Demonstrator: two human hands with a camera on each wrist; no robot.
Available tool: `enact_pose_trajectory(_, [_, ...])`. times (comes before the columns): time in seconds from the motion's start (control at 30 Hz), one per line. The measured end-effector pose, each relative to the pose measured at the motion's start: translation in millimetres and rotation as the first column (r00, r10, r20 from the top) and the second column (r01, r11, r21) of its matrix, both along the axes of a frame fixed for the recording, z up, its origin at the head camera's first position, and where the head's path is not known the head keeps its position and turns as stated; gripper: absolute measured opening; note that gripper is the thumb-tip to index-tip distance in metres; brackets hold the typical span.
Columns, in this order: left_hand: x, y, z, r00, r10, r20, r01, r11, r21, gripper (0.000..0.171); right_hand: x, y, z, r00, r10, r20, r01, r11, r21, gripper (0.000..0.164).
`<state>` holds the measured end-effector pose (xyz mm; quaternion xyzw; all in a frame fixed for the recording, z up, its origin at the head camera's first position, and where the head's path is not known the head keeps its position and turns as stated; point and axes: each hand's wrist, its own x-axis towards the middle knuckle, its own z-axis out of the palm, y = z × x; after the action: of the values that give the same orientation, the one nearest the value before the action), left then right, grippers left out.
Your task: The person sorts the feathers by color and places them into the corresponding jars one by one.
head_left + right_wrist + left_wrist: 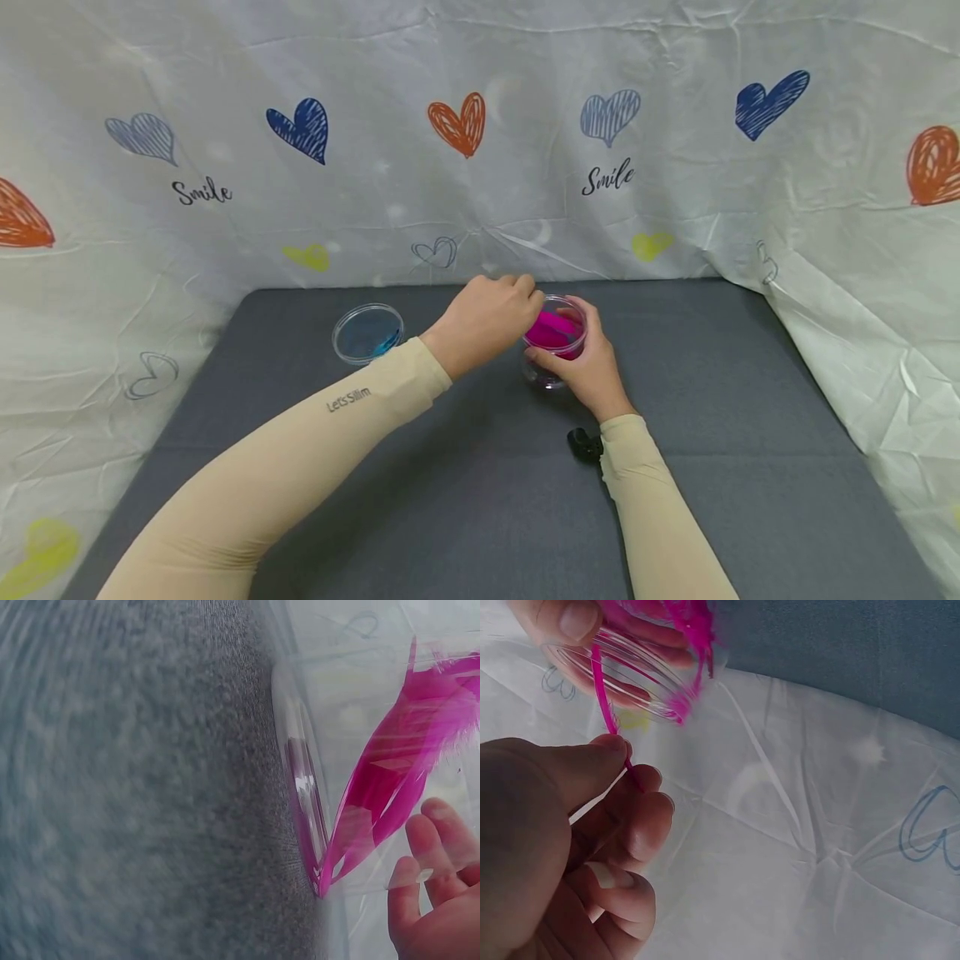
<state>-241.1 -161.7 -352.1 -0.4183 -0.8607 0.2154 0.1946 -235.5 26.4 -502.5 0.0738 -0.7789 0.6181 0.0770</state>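
Note:
A clear, round jar (540,375) with magenta feathers (379,776) in it stands at the middle of the dark table. My right hand (596,367) holds it, thumb at the near side and fingers round the far right side. In the right wrist view, the fingers (427,855) of that hand press along the jar wall. My left hand (491,317) is over the left part of the jar's rim. Its thumb and forefinger pinch the thin quill of a magenta feather (601,690), seen in the left wrist view, where the feather crosses the rim.
Left of the jar stands a clear round container (352,325) with something blue inside, partly behind my left sleeve (300,442). A small black device (583,446) is at my right wrist. White cloth (480,200) printed with hearts hangs behind the grey tabletop (450,500).

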Motion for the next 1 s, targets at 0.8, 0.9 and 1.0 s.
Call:
enact_pose_trajectory(0.8, [-4.3,26,-18.0,1.0,0.003,0.012,-0.003,1.0,-0.023,0.056,1.5,0,2.5,1.0,-0.023,0.0,0.023,0.996,0.083,0.097])
enact_pose_trajectory(0.9, [-4.4,28,-21.3,1.0,-0.006,0.01,0.006,1.0,-0.017,0.052,1.5,0,2.2,1.0,-0.021,0.003,0.021,0.996,0.081,0.097])
enact_pose_trajectory(1.0, [-3.8,27,-23.5,1.0,-0.009,0.011,0.01,1.0,-0.018,0.051,1.0,1,1.3,1.0,-0.017,0.007,0.016,0.997,0.079,0.097])
